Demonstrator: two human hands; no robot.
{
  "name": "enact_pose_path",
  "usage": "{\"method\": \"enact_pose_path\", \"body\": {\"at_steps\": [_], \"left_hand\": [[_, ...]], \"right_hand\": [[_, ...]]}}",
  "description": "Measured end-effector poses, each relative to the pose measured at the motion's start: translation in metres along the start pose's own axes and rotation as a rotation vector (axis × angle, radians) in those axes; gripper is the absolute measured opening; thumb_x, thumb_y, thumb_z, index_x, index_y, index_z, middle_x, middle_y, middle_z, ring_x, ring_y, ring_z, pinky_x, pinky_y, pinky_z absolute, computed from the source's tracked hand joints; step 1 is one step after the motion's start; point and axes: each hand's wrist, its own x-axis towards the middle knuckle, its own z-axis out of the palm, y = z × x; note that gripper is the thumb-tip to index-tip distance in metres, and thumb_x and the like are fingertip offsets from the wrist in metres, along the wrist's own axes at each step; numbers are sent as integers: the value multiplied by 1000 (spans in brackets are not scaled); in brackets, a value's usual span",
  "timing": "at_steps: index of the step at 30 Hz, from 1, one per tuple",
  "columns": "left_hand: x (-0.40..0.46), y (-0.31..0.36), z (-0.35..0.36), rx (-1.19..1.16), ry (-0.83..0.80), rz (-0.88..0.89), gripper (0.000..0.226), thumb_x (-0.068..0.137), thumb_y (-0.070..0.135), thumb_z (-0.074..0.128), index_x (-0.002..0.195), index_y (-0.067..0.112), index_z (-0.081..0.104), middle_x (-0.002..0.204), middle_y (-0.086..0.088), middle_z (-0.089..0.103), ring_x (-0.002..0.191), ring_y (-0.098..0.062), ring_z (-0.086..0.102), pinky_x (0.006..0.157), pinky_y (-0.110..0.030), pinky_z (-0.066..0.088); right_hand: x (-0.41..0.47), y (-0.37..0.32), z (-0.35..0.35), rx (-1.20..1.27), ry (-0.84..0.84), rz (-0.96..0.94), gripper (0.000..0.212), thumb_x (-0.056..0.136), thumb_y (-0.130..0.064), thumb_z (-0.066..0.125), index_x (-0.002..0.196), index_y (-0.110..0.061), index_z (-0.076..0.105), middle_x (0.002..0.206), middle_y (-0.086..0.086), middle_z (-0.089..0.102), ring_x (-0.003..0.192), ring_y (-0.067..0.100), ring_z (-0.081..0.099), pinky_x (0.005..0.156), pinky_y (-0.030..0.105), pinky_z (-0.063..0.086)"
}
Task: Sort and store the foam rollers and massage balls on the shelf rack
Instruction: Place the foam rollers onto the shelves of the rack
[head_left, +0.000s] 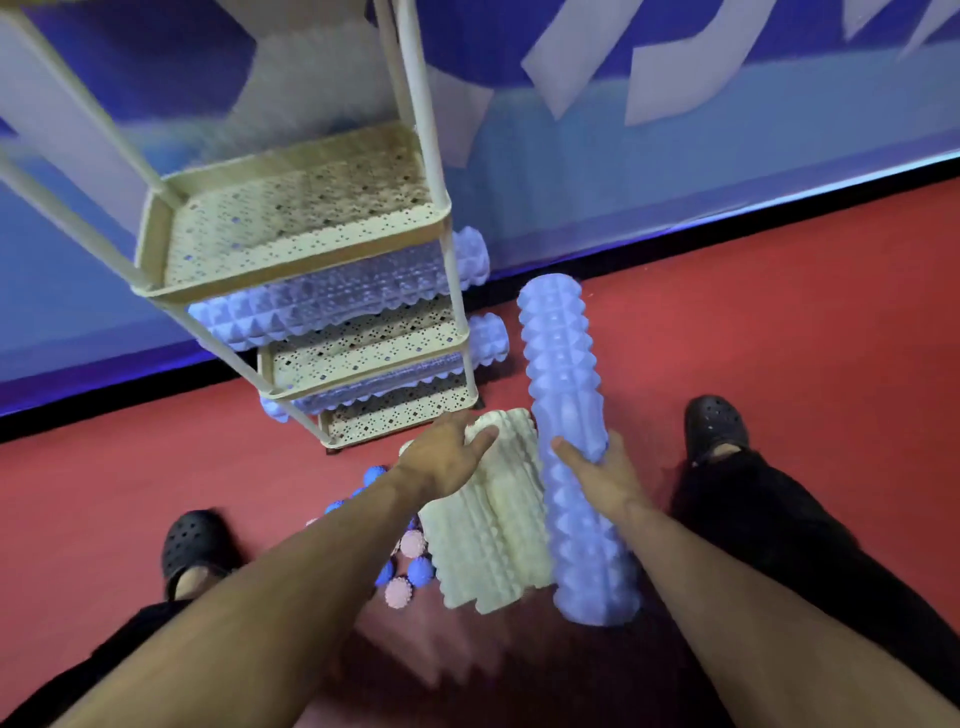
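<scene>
Two bare forearms reach out from the near edge, both mine, angled toward the middle of the floor. My right hand (602, 475) curls around a long blue foam roller (566, 441), thumb on its left side and fingers wrapped behind, gripping it about midway so it stands tilted, its far end leaning away toward the wall. My left hand (447, 452) lies palm-down on the far end of a cream foam roller (483, 540), fingers bent loosely over its top edge; whether it truly grips I cannot tell.

Both rollers are thick cylinders covered in rows of raised pyramid-shaped knobs, soft and matte. A second cream roller seems to lie pressed against the first, just left of the blue one.

Near left of the cream rollers, partly hidden under my left forearm, sits a loose cluster of small spiky massage balls (413, 564), some blue, some pink, round and studded with short nubs.

Farther off stands the shelf rack (306, 249), a cream metal frame with slim round posts and perforated trays with raised rims. Two more blue knobbed rollers lie on it: one (332, 299) across a middle tray and one (395, 371) on the tray below, each overhanging to the right.

My black perforated clogs (714, 426) rest on the red floor (779, 322), left and right of the pile. A blue and white wall (675, 156) rises behind.
</scene>
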Motion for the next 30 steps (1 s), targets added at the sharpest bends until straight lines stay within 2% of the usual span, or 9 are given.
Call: {"method": "enact_pose_path", "body": {"at_steps": [4,9,15,18,20,22,26,28,30], "left_hand": [[-52,20,-36,-89,-29,60,64,97,55,55,148,18,44,148,0,52,132,-15,53,114,-30,37],[-119,32,-81,-64,-40,120,85,78,60,77,147,27,40,136,6,57,121,-14,58,107,-31,45],[-177,30,-118,13,117,132,113,63,65,84,149,23,24,133,3,56,116,-18,56,92,-29,42],[-199,24,-135,113,256,145,108,63,66,81,146,25,28,128,0,63,107,-22,61,85,-31,46],[-211,17,-150,239,364,136,103,61,64,78,146,28,31,127,0,64,106,-24,63,79,-31,44],[-218,8,-166,385,413,114,105,60,65,74,148,31,27,128,-2,63,110,-27,63,77,-33,46],[-226,-10,-195,589,421,107,113,59,74,65,152,30,18,137,-2,55,123,-29,55,87,-42,51],[-230,-17,-203,689,438,144,115,60,79,60,154,29,17,138,-4,54,126,-31,51,96,-46,49],[-232,-21,-207,759,464,205,113,63,80,59,155,29,17,139,-4,53,127,-31,50,101,-47,46]], "right_hand": [[-55,-47,21,271,-60,-35,53,77,-58,77,109,-18,65,103,3,73,91,20,72,78,37,58],[-114,-89,41,579,-192,-40,82,69,-61,83,127,-9,58,121,18,69,105,33,71,86,48,59],[-169,-142,44,772,-511,-116,46,99,-42,56,138,-19,53,127,9,69,112,27,67,83,35,57],[-186,-162,37,451,-542,-139,51,91,-64,58,130,-31,58,123,-5,71,112,18,67,94,39,51],[-187,-172,31,124,-443,-280,62,73,-78,59,98,-22,69,97,-6,75,94,15,70,88,43,52],[-187,-185,20,-181,-259,-465,59,72,-76,61,77,-17,69,76,-6,71,80,17,68,82,41,53],[-187,-214,-4,-517,66,-922,42,76,-62,75,102,-29,69,101,-13,62,98,12,58,84,33,48],[-181,-227,-7,-718,72,-1112,67,70,-66,76,125,-29,61,128,-6,52,120,19,47,99,37,41],[-175,-237,-8,-966,4,-1108,94,67,-74,73,146,-34,41,157,0,29,145,24,26,117,43,24]]}}
